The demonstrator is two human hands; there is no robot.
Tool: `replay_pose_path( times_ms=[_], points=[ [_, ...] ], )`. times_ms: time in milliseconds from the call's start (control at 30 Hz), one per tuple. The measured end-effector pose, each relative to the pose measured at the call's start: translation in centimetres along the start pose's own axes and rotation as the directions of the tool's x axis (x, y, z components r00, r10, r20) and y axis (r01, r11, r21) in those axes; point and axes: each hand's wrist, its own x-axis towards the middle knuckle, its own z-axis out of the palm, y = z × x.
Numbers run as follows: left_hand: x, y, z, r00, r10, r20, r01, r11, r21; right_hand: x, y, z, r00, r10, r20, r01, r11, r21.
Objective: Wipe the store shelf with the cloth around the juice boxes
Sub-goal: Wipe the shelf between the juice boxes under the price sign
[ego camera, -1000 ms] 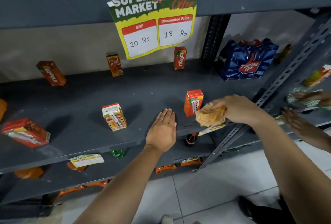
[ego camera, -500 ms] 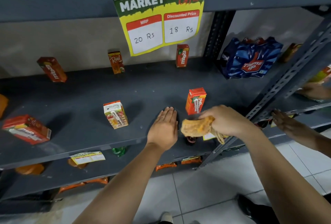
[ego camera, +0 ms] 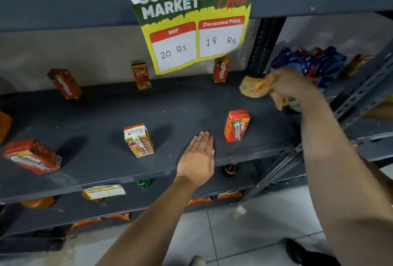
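Left hand (ego camera: pixel 198 159): fingers straight and together, palm flat on the grey shelf (ego camera: pixel 102 159) near its front edge, lower centre. Right hand (ego camera: pixel 294 84): fist closed around bunched orange cloth (ego camera: pixel 254 87), upper right, blurred; contact with shelf unclear. Orange juice box (ego camera: pixel 236 126) upright just right of the left fingertips; white juice box (ego camera: pixel 138 140) to their left. Bare shelf between front and back rows.

A dark grey metal shelf (ego camera: pixel 180 104) carries six small cardboard juice boxes: three red-orange ones upright along the far edge (ego camera: pixel 220 69), three nearer the front (ego camera: pixel 138 140).
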Motion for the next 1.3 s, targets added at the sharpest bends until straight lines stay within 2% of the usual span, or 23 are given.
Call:
replay_pose_path(
  times_ms=[100,200,300,367,433,533,600,667,700,767,833,900,967,1100,1167,1200,1300],
  points=[
    [0.1,0.2,-0.1,1.0,0.001,-0.001,-0.001,1.0,-0.022,4.0,-3.6,3.1,0.973,-0.181,0.147,0.188,0.981,-0.04],
    [0.2,0.2,-0.3,1.0,0.01,-0.021,-0.011,1.0,-0.015,6.0,-6.4,7.1,0.867,-0.329,0.374,0.38,0.922,-0.07],
    [0.2,0.1,-0.2,0.999,0.017,-0.029,-0.017,1.0,-0.008,6.4,-6.8,10.1,0.76,-0.366,0.537,0.52,0.838,-0.165],
    [0.2,0.1,-0.1,0.999,0.006,-0.031,-0.007,1.0,-0.015,6.5,-6.0,10.5,0.752,-0.36,0.553,0.543,0.814,-0.208],
    [0.2,0.2,0.0,1.0,-0.002,-0.02,0.002,1.0,-0.01,6.4,-4.5,9.8,0.791,-0.298,0.535,0.475,0.85,-0.229],
    [0.2,0.2,0.0,1.0,-0.006,-0.018,0.006,1.0,0.011,5.9,-1.2,7.8,0.866,-0.164,0.471,0.29,0.934,-0.207],
    [0.1,0.2,0.0,1.0,-0.006,-0.012,0.006,1.0,0.024,5.3,1.0,6.4,0.917,-0.038,0.397,0.189,0.918,-0.348],
    [0.2,0.2,0.1,1.0,-0.011,-0.004,0.011,1.0,0.026,4.8,2.3,4.9,0.919,0.11,0.38,0.103,0.861,-0.499],
    [0.2,0.3,0.1,1.0,-0.011,0.003,0.011,0.999,0.031,4.9,2.5,4.3,0.912,0.149,0.381,0.073,0.857,-0.51],
    [0.2,0.3,0.0,1.0,-0.012,0.022,0.011,0.999,0.046,6.3,2.7,3.7,0.924,0.105,0.367,0.054,0.916,-0.398],
    [0.2,0.4,-0.1,0.999,-0.02,0.029,0.018,0.998,0.055,8.5,2.0,3.4,0.977,-0.02,0.214,0.062,0.979,-0.192],
    [0.3,0.5,-0.3,0.999,-0.017,0.03,0.015,0.999,0.043,10.3,0.9,3.8,0.995,-0.083,0.058,0.086,0.996,-0.039],
    [0.3,0.4,-0.4,1.0,-0.012,0.026,0.011,0.998,0.064,11.3,0.2,5.0,0.994,-0.102,0.032,0.103,0.994,-0.025],
    [0.3,0.4,-0.5,0.999,-0.014,0.032,0.013,0.998,0.058,10.7,0.9,8.4,0.988,-0.089,0.126,0.094,0.995,-0.037],
    [0.3,0.4,-0.3,1.0,-0.013,0.022,0.011,0.998,0.063,9.4,2.0,9.3,0.991,-0.104,0.082,0.109,0.993,-0.05],
    [0.3,0.3,-0.1,1.0,-0.015,0.011,0.014,0.997,0.075,8.7,2.7,9.5,0.993,-0.097,0.07,0.104,0.988,-0.111],
    [0.2,0.4,0.0,1.0,-0.013,0.005,0.012,0.998,0.069,4.9,4.5,10.4,1.0,-0.016,-0.015,0.015,0.994,-0.112]
  ],
)
